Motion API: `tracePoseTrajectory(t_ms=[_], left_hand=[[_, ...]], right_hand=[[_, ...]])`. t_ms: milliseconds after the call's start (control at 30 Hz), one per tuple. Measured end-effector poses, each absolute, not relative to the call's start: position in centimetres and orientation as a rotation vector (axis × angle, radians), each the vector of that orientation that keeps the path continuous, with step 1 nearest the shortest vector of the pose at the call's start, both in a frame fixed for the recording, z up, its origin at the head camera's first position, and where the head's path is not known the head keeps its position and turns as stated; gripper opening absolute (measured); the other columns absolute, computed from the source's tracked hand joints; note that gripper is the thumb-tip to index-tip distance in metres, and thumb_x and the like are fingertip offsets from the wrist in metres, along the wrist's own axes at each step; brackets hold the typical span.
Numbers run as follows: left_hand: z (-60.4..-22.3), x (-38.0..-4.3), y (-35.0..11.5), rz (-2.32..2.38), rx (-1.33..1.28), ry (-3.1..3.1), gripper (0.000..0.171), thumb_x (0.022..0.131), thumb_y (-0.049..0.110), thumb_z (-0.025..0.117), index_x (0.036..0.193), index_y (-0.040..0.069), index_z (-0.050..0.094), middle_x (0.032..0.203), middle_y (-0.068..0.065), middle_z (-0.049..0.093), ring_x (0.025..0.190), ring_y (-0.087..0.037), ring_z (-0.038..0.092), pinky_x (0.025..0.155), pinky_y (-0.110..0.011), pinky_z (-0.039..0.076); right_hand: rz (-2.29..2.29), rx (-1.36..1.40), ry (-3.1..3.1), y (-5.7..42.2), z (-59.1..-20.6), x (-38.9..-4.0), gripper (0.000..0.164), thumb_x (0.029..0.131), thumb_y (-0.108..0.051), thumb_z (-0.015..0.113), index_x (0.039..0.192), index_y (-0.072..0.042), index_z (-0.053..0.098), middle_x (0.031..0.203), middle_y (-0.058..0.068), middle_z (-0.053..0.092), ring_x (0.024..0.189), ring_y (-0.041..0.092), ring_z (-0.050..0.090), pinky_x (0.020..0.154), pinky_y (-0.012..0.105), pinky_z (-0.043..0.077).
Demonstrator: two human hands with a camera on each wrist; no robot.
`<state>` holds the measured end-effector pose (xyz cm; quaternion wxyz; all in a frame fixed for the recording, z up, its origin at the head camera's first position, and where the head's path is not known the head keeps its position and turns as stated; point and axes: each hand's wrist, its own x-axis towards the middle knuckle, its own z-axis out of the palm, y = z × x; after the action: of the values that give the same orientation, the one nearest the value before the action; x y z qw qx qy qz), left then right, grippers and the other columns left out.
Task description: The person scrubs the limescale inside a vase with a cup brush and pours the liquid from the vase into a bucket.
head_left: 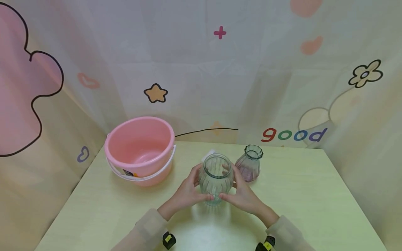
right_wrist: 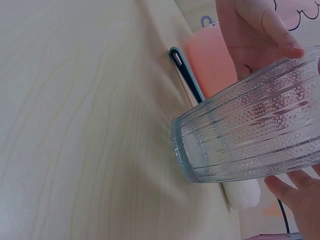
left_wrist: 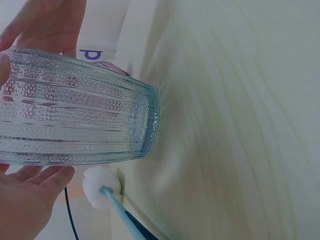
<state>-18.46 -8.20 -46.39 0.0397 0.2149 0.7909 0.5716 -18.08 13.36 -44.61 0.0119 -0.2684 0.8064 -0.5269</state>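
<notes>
A clear ribbed glass vase point(head_left: 215, 186) stands mouth up between my two hands in the head view, a little tilted. My left hand point(head_left: 190, 193) holds its left side, and my right hand point(head_left: 246, 197) holds the right side. Both thumbs lie across its near face, while the other fingers reach round the sides and partly behind. Its base shows close over the table in the left wrist view, where the textured glass point(left_wrist: 75, 112) fills the left part. A brush point(left_wrist: 102, 187) with a white sponge head and blue handle lies behind the vase, mostly hidden in the head view.
Just beyond my right hand stands a smaller glass vase point(head_left: 249, 164), greenish at the neck and purple below. At the back left is a pink bucket point(head_left: 139, 170) with its white handle lowered. A printed curtain point(head_left: 194, 87) hangs behind the pale wooden table point(head_left: 314, 202).
</notes>
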Motion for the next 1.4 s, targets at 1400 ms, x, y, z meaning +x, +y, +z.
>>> tracePoseTrajectory(t_ms=[1400], left_hand=[[-49.3, -18.4, -12.4, 0.591, 0.285, 3.06, 0.039, 0.063, 0.031, 0.078, 0.085, 0.009, 0.054, 0.074, -0.001, 0.042, 0.064, -0.017, 0.04, 0.053, -0.03, 0.036]], right_hand=[[-1.62, -0.649, 2.515, 13.5, -45.9, -18.7, 0.101, 0.07, -0.018, 0.076, 0.14, -0.017, 0.003, 0.148, 0.018, 0.007, 0.132, 0.035, 0.011, 0.099, 0.057, 0.024]])
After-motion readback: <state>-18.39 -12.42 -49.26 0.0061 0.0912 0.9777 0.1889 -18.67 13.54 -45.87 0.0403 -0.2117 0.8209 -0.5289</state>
